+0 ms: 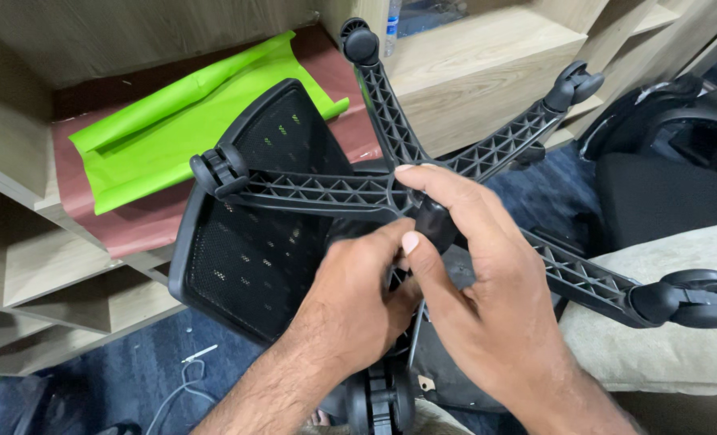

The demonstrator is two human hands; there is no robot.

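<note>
Black ribbed plastic made up the five-armed chair base [390, 193], which was held upside down in the middle of the view, above a mesh chair back [254, 242] lying beneath it. The hub was gripped by both hands: the right hand [487, 282] was curled over the centre, thumb and fingers closed around the short black cylinder end [436, 224] standing out of the hub, while the left hand [358, 298] was wrapped tightly around the lower part of the hub from below. Castors [221, 171] were seen fitted at the arm tips. A green sheet [189, 121] was spread on the wooden shelf [471, 72] behind.

As a judgement, the step would be done best if the base were steadied firmly by the left hand and the cylinder were worked straight along its axis, not levered sideways, with fingers kept clear of the ribs.
</note>
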